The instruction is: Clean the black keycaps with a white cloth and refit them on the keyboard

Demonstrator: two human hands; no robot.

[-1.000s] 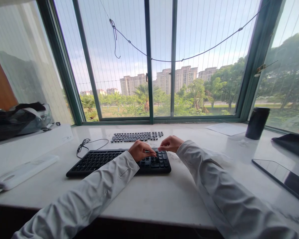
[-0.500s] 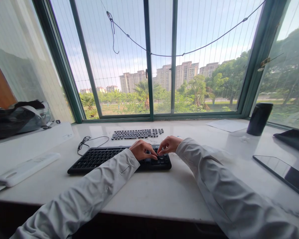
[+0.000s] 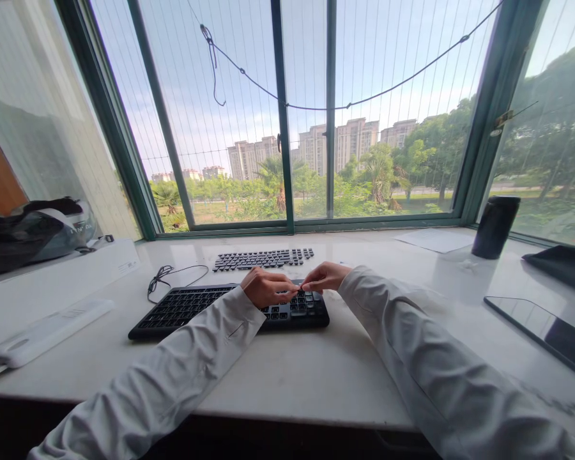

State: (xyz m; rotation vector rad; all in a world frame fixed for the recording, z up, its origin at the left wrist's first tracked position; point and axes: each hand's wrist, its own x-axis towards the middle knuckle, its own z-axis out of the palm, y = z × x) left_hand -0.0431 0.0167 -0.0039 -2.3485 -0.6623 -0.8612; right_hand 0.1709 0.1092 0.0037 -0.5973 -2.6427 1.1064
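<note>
Two hands meet over the keyboard's (image 3: 230, 308) right end: left hand (image 3: 267, 287) and right hand (image 3: 324, 276) grips pinch something tiny, likely a light, slippery keycap; it cannot be made out.

I wear a long-sleeved shirt in a very pale grey, close to white, and both sleeves run all the way down to my wrists. The cloth is thin and smooth, with soft creases along the forearms and deeper folds near the elbows. A seam line shows on the left sleeve near the cuff. My left hand (image 3: 267, 287) and right hand (image 3: 326, 276) are bare, with no rings, watch or gloves showing.
</note>
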